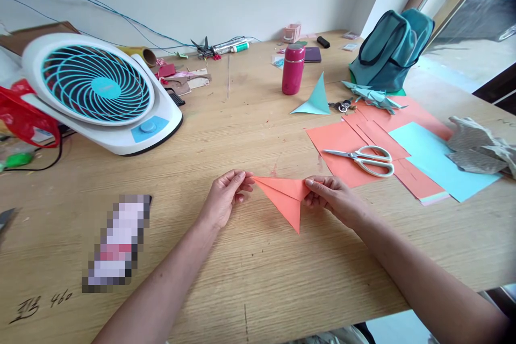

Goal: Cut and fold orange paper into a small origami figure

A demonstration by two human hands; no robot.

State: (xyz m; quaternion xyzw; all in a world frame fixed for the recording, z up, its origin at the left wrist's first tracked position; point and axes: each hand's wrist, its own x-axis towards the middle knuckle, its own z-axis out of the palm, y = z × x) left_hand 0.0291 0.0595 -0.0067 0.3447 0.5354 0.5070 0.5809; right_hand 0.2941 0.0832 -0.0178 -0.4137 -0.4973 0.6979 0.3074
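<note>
A folded orange paper triangle lies on the wooden table, its point towards me. My left hand pinches the triangle's left corner between thumb and fingers. My right hand pinches the right corner in the same way. Both hands rest low on the tabletop, one at each end of the paper's top edge.
White-handled scissors lie on orange sheets and a light blue sheet to the right. A folded teal paper, pink bottle, teal backpack, white-and-teal fan and crumpled grey paper stand around.
</note>
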